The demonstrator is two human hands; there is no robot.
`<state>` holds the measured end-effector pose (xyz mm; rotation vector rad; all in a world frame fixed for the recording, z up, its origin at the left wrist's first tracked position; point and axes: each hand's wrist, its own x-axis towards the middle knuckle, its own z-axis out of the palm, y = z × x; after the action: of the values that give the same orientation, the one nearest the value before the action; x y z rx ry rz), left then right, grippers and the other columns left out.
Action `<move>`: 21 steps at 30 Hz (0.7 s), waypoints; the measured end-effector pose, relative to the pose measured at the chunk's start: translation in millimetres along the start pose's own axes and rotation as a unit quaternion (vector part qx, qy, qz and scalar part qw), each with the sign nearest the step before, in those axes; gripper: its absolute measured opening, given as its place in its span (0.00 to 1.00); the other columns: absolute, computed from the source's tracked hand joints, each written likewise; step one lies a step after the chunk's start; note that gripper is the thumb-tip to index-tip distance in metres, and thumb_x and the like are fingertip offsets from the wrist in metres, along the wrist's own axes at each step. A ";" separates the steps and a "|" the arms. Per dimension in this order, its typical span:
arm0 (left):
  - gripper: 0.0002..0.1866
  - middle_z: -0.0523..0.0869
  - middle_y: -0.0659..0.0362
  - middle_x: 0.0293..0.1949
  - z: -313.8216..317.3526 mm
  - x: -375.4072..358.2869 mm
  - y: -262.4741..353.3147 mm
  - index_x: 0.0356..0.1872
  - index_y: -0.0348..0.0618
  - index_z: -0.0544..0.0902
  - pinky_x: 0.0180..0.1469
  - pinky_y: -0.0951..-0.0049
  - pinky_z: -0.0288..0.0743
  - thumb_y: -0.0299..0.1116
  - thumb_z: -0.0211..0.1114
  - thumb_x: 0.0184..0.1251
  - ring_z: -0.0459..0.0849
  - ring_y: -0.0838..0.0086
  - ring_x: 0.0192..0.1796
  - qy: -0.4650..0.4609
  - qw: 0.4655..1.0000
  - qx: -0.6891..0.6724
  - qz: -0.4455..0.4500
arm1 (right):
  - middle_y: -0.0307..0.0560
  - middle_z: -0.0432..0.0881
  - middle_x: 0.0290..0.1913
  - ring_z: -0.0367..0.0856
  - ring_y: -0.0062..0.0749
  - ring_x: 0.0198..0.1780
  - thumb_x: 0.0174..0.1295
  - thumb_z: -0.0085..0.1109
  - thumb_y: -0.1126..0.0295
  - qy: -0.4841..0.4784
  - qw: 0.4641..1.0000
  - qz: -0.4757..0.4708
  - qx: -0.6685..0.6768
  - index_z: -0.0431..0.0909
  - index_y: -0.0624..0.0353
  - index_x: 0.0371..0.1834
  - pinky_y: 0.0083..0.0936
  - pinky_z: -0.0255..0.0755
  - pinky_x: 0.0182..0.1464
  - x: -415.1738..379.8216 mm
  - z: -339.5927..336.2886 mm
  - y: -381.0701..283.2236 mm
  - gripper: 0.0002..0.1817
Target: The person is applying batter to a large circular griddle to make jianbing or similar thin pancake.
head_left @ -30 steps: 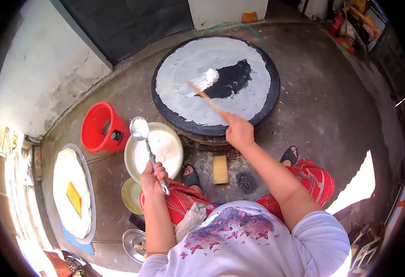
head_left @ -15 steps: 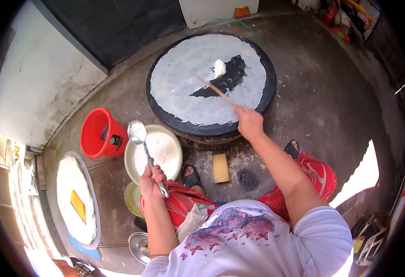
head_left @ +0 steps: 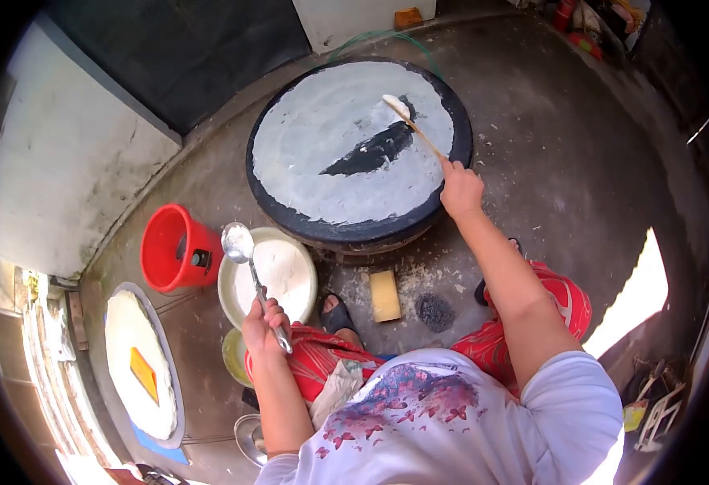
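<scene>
My right hand [head_left: 461, 189] is closed around a thin wooden spreader [head_left: 427, 141]. The stick's far end touches a white lump of batter [head_left: 403, 107] on a big round black griddle [head_left: 354, 232]. A pale layer of batter [head_left: 306, 145] covers most of the griddle top, with a dark bare strip right of its middle. In my left hand [head_left: 265, 326] I grip a metal ladle [head_left: 238, 242], its bowl smeared with white. The ladle hangs over the left edge of a basin [head_left: 312, 275] holding white batter.
A red bucket [head_left: 151, 242] stands left of the basin. Further left, a round white stack [head_left: 128, 331] carries an orange scraper [head_left: 143, 374]. A yellow sponge [head_left: 385, 296] and a dark scouring pad [head_left: 434, 312] lie between my feet. A metal bowl [head_left: 245, 436] sits by my left arm.
My right hand has moved right and slightly up. The spreader's tip has swung right, and the batter lump has shifted right with it. The ladle stays in my left hand.
</scene>
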<state>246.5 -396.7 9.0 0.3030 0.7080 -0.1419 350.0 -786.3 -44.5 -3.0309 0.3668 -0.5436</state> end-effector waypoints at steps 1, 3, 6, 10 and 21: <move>0.14 0.67 0.62 0.23 0.8 0.3 0.3 0.45 0.37 0.70 0.17 0.84 0.59 0.36 0.41 0.70 0.63 0.82 0.18 -0.003 1.000 0.001 -0.002 | 0.45 0.76 0.34 0.78 0.40 0.35 0.50 0.51 0.73 -0.036 0.999 0.029 0.012 0.71 0.52 0.51 0.33 0.73 0.35 2.0 -7.0 2.9 0.21; 0.15 0.66 0.62 0.23 0.9 -0.2 -0.4 0.46 0.37 0.70 0.17 0.83 0.59 0.36 0.41 0.70 0.63 0.82 0.19 0.001 1.000 0.000 0.012 | 0.47 0.77 0.36 0.78 0.42 0.37 0.51 0.50 0.72 -0.072 0.995 0.059 0.022 0.70 0.53 0.51 0.34 0.73 0.38 0.3 -18.0 2.4 0.21; 0.14 0.66 0.63 0.23 4.4 -1.6 -3.1 0.46 0.37 0.70 0.17 0.83 0.59 0.35 0.41 0.70 0.63 0.82 0.19 0.009 1.000 0.005 0.026 | 0.51 0.78 0.42 0.77 0.48 0.44 0.55 0.48 0.69 -0.114 0.966 0.128 0.194 0.69 0.53 0.53 0.37 0.71 0.45 -2.0 -7.0 7.8 0.19; 0.14 0.66 0.63 0.23 3.1 0.8 -2.2 0.46 0.37 0.70 0.17 0.83 0.60 0.35 0.41 0.70 0.64 0.82 0.19 -0.005 1.000 0.005 -0.004 | 0.53 0.76 0.47 0.73 0.48 0.51 0.61 0.43 0.65 -0.129 0.913 0.241 0.301 0.71 0.49 0.54 0.37 0.67 0.50 35.7 24.3 52.0 0.17; 0.15 0.67 0.62 0.23 3.6 1.5 -5.9 0.46 0.36 0.70 0.17 0.83 0.60 0.36 0.40 0.70 0.64 0.81 0.19 0.000 1.000 0.018 0.013 | 0.35 0.76 0.25 0.69 0.16 0.23 0.61 0.47 0.71 -0.115 0.821 0.222 0.514 0.76 0.57 0.49 0.16 0.64 0.27 21.1 58.6 85.3 0.14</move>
<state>248.5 -403.4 9.3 0.3466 0.7019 -0.1298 370.4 -874.3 -99.3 -1.8426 0.5195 -0.2057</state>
